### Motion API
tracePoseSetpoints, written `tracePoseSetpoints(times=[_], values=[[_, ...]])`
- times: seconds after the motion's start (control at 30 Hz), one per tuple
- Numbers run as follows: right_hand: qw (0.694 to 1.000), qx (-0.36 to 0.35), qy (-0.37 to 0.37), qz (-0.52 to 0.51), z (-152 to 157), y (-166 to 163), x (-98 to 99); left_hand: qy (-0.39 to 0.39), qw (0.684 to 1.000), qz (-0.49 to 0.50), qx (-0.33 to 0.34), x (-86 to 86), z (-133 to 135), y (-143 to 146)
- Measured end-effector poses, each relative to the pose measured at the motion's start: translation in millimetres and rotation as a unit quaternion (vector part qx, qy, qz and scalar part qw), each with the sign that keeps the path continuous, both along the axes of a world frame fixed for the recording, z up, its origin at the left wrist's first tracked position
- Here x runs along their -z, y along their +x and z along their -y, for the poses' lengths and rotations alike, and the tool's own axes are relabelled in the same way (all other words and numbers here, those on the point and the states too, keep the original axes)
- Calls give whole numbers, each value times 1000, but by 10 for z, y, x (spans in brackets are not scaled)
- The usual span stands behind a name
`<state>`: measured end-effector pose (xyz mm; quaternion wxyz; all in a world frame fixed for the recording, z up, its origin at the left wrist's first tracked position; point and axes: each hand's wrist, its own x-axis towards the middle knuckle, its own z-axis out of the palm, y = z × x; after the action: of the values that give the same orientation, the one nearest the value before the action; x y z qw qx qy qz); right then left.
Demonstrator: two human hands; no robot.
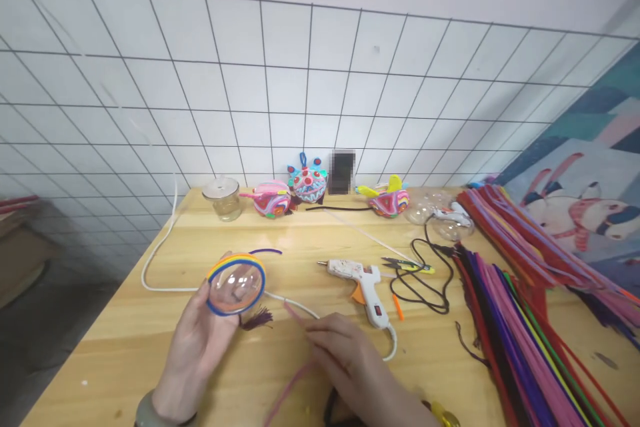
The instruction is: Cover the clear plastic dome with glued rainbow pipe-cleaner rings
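In my left hand (200, 327) rests a clear plastic ball (236, 288), ringed by yellow, orange and blue pipe cleaners. Beneath it shows a dark purple tassel (257, 318). My right hand (345, 360) is closed with its fingertips pinching a pink pipe cleaner (291, 387), whose ends stick out on both sides of the fingers. A purple pipe cleaner end (267, 251) appears just behind the ball. The white hot glue gun (357, 280) lies on its side beyond my right hand, nozzle to the left.
Several finished pipe-cleaner ornaments (307, 183) stand along the back of the wooden table (165, 347), by a lidded glass cup (223, 199). Bundles of coloured pipe cleaners (525, 340) cover the right side. Scissors (407, 265), a black cable (430, 300) and clear plastic balls (453, 223) lie nearer the middle.
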<state>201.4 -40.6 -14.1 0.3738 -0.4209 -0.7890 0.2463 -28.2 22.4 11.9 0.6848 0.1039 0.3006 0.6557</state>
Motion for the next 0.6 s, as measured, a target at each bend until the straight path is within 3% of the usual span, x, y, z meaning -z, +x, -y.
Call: tracePoseSetpoints(times=[0.37,0.6], values=[[999,-37,17,7,63,-55,-38,2,993,-6,-119,-154,-43,-207],[998,-47,-3,38,34,-63,32,-26,997,-3,-77,-87,-35,-147]])
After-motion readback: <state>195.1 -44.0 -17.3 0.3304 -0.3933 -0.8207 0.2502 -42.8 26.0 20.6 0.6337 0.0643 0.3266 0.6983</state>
